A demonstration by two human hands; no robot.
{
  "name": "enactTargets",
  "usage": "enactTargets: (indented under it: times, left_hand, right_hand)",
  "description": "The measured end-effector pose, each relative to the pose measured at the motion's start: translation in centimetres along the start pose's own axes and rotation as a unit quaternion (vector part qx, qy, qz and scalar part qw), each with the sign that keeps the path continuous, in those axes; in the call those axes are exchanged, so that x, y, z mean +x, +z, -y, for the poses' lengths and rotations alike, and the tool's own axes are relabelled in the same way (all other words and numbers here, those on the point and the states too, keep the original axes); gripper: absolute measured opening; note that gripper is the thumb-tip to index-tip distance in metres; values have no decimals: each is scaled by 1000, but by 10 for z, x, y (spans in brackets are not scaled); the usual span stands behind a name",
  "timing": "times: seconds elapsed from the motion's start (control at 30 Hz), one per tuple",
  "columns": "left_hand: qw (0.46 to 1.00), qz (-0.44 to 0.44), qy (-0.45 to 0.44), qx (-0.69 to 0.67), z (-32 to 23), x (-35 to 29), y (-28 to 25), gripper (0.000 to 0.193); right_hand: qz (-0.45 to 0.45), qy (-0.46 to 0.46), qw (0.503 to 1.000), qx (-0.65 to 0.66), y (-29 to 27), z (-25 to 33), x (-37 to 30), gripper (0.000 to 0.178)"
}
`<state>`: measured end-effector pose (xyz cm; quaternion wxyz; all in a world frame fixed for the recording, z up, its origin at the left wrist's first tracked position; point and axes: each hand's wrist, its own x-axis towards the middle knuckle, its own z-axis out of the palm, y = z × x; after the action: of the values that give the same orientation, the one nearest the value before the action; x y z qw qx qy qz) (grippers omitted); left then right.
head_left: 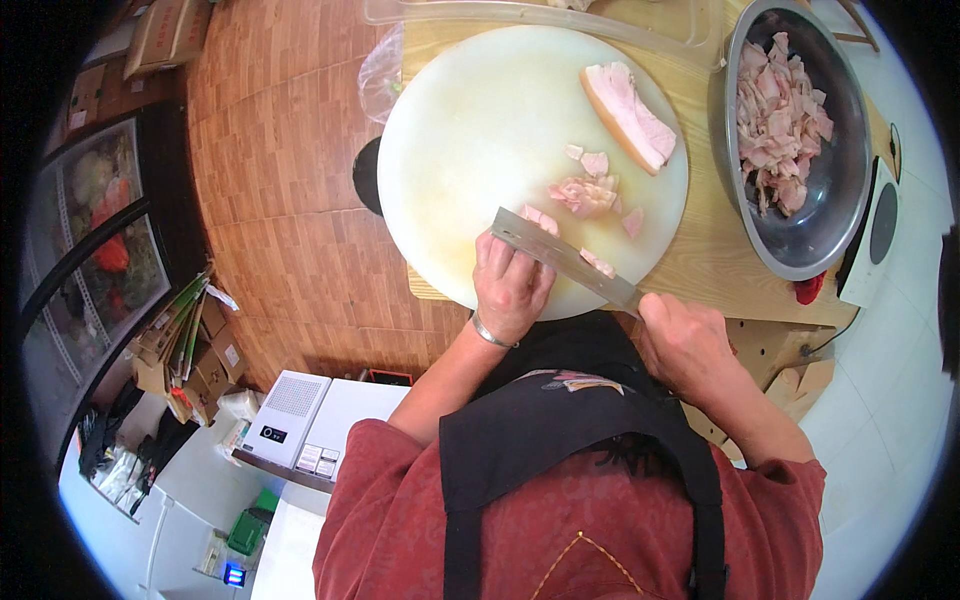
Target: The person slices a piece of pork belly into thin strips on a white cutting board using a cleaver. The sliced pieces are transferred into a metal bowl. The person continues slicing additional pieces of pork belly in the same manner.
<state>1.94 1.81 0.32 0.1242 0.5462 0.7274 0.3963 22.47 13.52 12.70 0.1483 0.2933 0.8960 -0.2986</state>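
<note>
A round white cutting board (450,130) lies in front of me. My right hand (685,338) is wrapped round the handle of a cleaver (565,260), whose blade slants across the near part of the board. Close behind the blade, my left hand (510,288) has its fingers curled down; whatever lies under them is hidden. Small slices of meat (541,219) show along the blade's far side, with another slice (597,262) nearer the handle. Beyond is a loose heap of sliced meat (585,196). A thick slab of pork (628,115) with a skin edge rests at the board's far right.
A large metal bowl (745,215) of cut meat stands right of the board on the wooden table (705,245). A clear plastic tray (450,12) is at the far edge, a plastic bag (381,75) to the left. A white appliance (885,225) sits beyond the bowl.
</note>
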Motion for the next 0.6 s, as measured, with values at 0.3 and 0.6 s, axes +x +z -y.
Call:
enactTargets:
  times: [0.3,0.6]
  left_hand:
    - [1000,9,-3,-9,1,4,-1,43]
    - [999,-15,-22,-18,-2,2,2,27]
  right_hand:
    - [19,-9,1000,10,8,-2,14,12]
    - [-5,-11,1000,15,40,7,67,16]
